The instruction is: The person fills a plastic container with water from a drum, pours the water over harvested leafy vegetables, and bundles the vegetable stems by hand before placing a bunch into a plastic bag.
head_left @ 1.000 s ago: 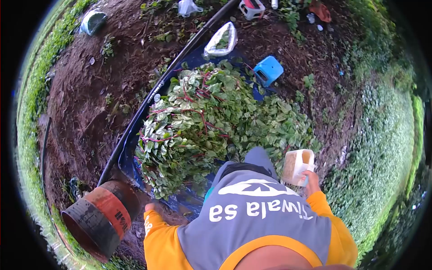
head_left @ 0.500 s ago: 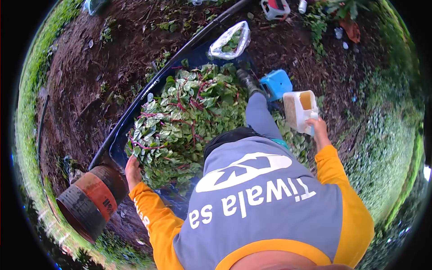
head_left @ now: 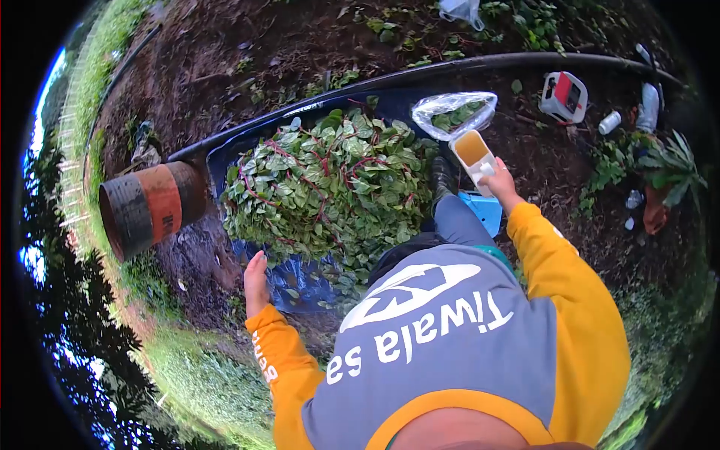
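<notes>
My right hand (head_left: 502, 186) grips the handle of a cut-open white container (head_left: 473, 156) with brown inside. It is held over a blue container (head_left: 484, 212), beside my leg. My left hand (head_left: 256, 283) is off to the left with fingers stretched out, holding nothing, in front of a large heap of leafy greens (head_left: 330, 180) with purple-red stems. The heap lies on a dark blue sheet (head_left: 300, 283). Just beyond the white container is a clear plastic bag (head_left: 487, 112) with leaves in it.
A rusty black and orange drum (head_left: 154, 206) lies at the left. A long black pipe (head_left: 420, 72) runs behind the sheet. A white and red container (head_left: 564, 97), a small white bottle (head_left: 610, 122) and a leafy plant (head_left: 673, 163) are at the right. A boot (head_left: 444, 176) stands beside the heap.
The view has turned, and my right leg has stepped forward beside the heap. My right hand has carried the white container forward, toward the plastic bag. My left hand, near the leaves half a second ago, is farther from them.
</notes>
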`<act>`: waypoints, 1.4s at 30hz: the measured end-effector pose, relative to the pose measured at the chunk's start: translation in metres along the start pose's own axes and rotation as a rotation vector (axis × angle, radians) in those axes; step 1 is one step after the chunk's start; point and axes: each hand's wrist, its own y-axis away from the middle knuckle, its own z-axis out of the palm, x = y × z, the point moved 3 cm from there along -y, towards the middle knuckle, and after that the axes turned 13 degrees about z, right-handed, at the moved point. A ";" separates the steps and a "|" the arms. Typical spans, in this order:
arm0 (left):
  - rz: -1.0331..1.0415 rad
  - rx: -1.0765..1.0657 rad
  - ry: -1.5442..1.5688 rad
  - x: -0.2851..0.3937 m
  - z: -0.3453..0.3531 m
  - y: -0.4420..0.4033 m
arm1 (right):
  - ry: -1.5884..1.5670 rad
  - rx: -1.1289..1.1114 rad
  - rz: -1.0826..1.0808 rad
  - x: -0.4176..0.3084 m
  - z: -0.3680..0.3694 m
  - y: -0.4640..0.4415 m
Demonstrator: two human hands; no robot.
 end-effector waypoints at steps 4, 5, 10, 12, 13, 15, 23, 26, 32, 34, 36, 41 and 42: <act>0.190 0.109 0.111 -0.034 0.018 0.045 | -0.282 -0.194 -0.070 -0.070 -0.001 -0.036; 0.204 0.152 0.134 -0.067 0.021 0.057 | -0.360 -0.185 -0.094 -0.076 0.012 -0.056; -0.139 0.415 0.341 -0.244 0.094 0.178 | -0.494 -0.368 -0.014 -0.172 0.037 -0.056; -0.315 0.546 0.551 -0.293 0.148 0.241 | -0.545 -0.448 0.007 -0.190 0.069 -0.090; -0.420 0.584 0.549 -0.292 0.176 0.264 | -0.578 -0.468 0.028 -0.197 0.088 -0.107; -0.553 0.664 0.589 -0.285 0.239 0.287 | -0.566 -0.412 0.026 -0.219 0.116 -0.124; -0.333 0.404 0.548 -0.271 0.494 0.142 | -0.516 -0.524 -0.104 -0.221 0.265 -0.295; -0.009 0.065 0.187 -0.264 0.576 0.059 | -0.502 -0.772 -0.069 -0.218 0.287 -0.311; 0.427 -0.090 0.069 -0.296 0.733 -0.067 | -0.506 -0.896 -0.064 -0.190 0.309 -0.337; 0.534 -0.067 0.007 -0.302 0.765 -0.093 | -0.384 -0.935 0.150 -0.200 0.303 -0.352; 0.473 -0.408 -0.183 -0.322 0.805 -0.129 | 0.167 -0.679 -0.057 -0.207 0.292 -0.386; 0.270 -0.659 -0.160 -0.355 0.842 -0.164 | 1.182 -0.150 -0.318 -0.252 0.282 -0.352; 0.314 -0.655 -0.137 -0.364 0.850 -0.167 | 1.183 -0.193 -0.266 -0.254 0.280 -0.341</act>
